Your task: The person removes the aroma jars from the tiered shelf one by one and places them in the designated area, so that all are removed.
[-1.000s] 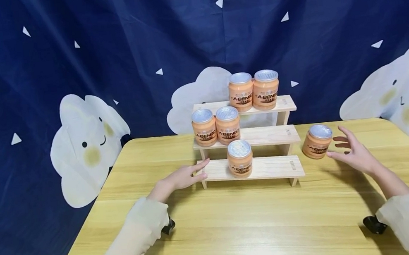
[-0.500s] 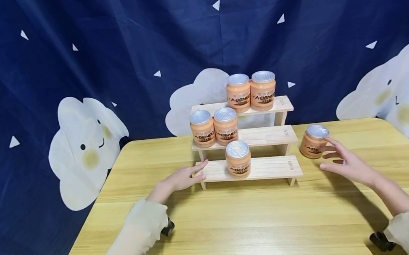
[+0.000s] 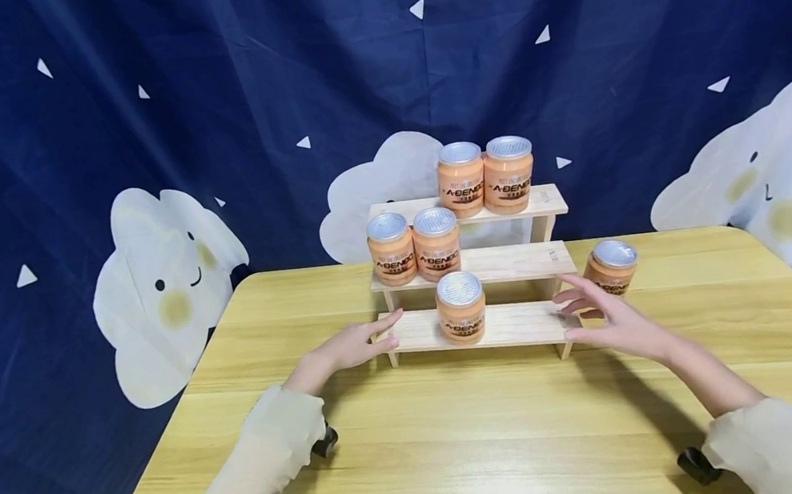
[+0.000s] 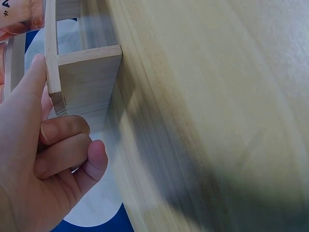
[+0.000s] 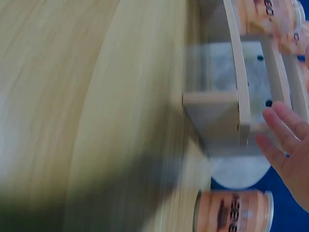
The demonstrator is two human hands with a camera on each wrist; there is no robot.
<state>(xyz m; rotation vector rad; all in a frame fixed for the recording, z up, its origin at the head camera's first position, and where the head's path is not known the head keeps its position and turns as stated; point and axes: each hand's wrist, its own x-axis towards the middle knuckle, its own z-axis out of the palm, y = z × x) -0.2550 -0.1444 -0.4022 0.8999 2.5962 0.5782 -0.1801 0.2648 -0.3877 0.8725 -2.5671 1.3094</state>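
A three-tier wooden display stand (image 3: 527, 323) holds several orange jars with silver lids. One jar (image 3: 462, 316) sits on the lowest tier, one pair on the middle tier and another pair on the top. At the stand's left end, my left hand (image 3: 348, 346) pinches the lowest board between thumb and index finger; its other fingers are curled, as the left wrist view shows. My right hand (image 3: 618, 326) hovers by the board's right end, fingers spread and holding nothing. Behind it, a single jar (image 3: 611, 266) stands upright on the table, its lower part partly hidden.
The light wood table (image 3: 416, 438) extends in front of the stand and to both sides. A dark blue curtain (image 3: 264, 92) with white clouds and triangles hangs behind the table's far edge.
My right hand has moved left, from beside the lone jar to the stand's right end. That jar stays on the table. My left hand keeps its place on the stand.
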